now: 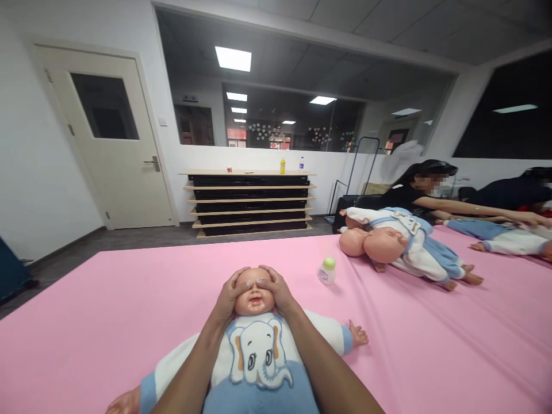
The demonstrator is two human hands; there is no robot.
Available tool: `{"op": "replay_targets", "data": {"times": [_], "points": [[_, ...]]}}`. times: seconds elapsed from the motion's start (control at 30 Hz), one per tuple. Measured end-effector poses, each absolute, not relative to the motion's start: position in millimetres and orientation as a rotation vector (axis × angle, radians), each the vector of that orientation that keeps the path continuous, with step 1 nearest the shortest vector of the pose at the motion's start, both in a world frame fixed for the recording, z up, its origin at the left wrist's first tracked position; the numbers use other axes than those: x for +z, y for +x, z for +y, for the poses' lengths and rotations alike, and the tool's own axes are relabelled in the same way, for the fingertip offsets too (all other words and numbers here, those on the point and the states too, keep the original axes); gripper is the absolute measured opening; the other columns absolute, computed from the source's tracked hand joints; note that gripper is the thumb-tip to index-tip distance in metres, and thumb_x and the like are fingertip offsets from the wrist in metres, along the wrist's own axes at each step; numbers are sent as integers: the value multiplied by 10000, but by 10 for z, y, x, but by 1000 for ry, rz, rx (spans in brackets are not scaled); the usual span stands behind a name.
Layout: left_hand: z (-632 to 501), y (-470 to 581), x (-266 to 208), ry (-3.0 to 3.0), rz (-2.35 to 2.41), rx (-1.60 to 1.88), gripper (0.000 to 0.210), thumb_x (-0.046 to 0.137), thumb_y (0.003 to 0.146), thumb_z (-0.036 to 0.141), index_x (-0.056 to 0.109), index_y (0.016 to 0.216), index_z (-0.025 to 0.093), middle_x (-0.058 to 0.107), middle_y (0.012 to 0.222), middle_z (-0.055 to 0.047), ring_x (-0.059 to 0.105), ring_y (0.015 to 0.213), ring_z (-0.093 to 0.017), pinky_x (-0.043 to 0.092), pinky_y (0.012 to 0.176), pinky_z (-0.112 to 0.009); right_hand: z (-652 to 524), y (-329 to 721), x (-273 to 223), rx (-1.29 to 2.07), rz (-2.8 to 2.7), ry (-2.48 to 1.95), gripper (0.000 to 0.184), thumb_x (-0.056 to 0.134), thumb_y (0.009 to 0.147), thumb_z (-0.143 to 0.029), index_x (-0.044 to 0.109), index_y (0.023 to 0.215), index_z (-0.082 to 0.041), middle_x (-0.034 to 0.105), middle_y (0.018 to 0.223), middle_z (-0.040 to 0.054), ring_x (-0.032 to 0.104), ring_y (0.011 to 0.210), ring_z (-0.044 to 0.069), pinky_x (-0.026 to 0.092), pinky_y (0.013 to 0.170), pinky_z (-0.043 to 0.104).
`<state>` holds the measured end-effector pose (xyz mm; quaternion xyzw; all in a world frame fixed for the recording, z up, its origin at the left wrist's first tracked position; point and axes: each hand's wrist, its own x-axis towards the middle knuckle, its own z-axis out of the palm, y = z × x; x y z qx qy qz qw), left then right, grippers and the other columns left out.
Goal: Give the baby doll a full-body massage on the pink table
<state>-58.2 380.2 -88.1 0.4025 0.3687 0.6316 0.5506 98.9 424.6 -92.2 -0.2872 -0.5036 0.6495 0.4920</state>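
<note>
A baby doll (259,356) lies on its back on the pink table cover (142,287), its head away from me. It wears a white and blue suit with an elephant on the chest. My left hand (232,294) wraps round the left side of the doll's head, thumb over one eye. On the other side, my right hand (278,289) cups the head in the same way, its thumb across the other eye. The doll's mouth shows between my palms. Beyond my right hand stands a small clear bottle with a green cap (327,271).
More baby dolls (388,244) lie heaped at the right. A person in black (409,195) sits behind them, arms stretched toward another doll (500,234). At the back, a stacked shelf unit (250,198) carries a yellow bottle (282,166). A door (107,138) is at the left.
</note>
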Motion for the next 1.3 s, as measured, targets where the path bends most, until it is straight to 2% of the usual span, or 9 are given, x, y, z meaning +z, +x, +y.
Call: {"op": "replay_targets", "data": {"times": [0.1, 0.37, 0.57, 0.73, 0.83, 1.03, 1.17, 1.3], "points": [[3809, -586, -885, 932, 890, 1484, 720, 847, 626, 340, 593, 1271, 149, 642, 1231, -136, 640, 1069, -312, 527, 892, -385, 4279, 991, -968, 1532, -1234, -721, 683, 841, 621, -343, 613, 1247, -196, 650, 1191, 66, 603, 1108, 258, 478, 975, 376], [3821, -598, -879, 911, 947, 1474, 881, 850, 644, 355, 468, 1422, 193, 649, 1216, -127, 656, 1064, -310, 549, 893, -405, 4256, 1003, -932, 1500, -1269, -691, 610, 838, 642, -374, 658, 1196, -193, 668, 1139, 57, 617, 1053, 250, 481, 961, 383], [3882, -632, -973, 900, 1016, 1492, 833, 859, 634, 369, 503, 1373, 223, 642, 1239, -105, 675, 1022, -281, 580, 828, -354, 4283, 1000, -979, 1457, -1247, -715, 680, 864, 607, -368, 651, 1228, -189, 670, 1130, 55, 616, 1050, 245, 484, 966, 379], [3969, -672, -1113, 881, 1064, 1467, 644, 862, 613, 411, 614, 1158, 175, 713, 1038, -73, 701, 896, -266, 600, 758, -357, 4322, 978, -1025, 1435, -1230, -772, 717, 877, 576, -401, 655, 1227, -195, 668, 1120, 47, 610, 1044, 239, 488, 957, 370], [3993, -681, -1129, 871, 1104, 1431, 592, 871, 585, 433, 642, 1074, 190, 738, 931, -31, 703, 848, -256, 600, 721, -349, 4355, 964, -1053, 1455, -1210, -795, 736, 892, 547, -406, 662, 1216, -201, 673, 1104, 43, 604, 1034, 241, 489, 952, 377], [3990, -670, -1077, 884, 1133, 1406, 587, 882, 563, 432, 652, 1063, 227, 757, 935, 12, 693, 901, -278, 588, 751, -398, 4412, 969, -1087, 1483, -1216, -825, 711, 903, 530, -407, 682, 1177, -213, 679, 1085, 42, 591, 1052, 254, 487, 942, 385], [3950, -633, -1041, 842, 1105, 1409, 590, 869, 578, 435, 638, 1073, 211, 746, 917, -9, 695, 866, -278, 589, 751, -404, 4391, 974, -1057, 1497, -1212, -818, 722, 901, 540, -414, 672, 1195, -214, 676, 1098, 40, 596, 1052, 249, 486, 940, 378], [3873, -585, -970, 864, 1053, 1399, 644, 832, 630, 454, 614, 1172, 181, 723, 991, -53, 697, 867, -263, 593, 758, -369, 4354, 971, -1029, 1510, -1203, -810, 721, 899, 551, -404, 664, 1204, -210, 674, 1113, 38, 597, 1061, 244, 479, 953, 372]]}}
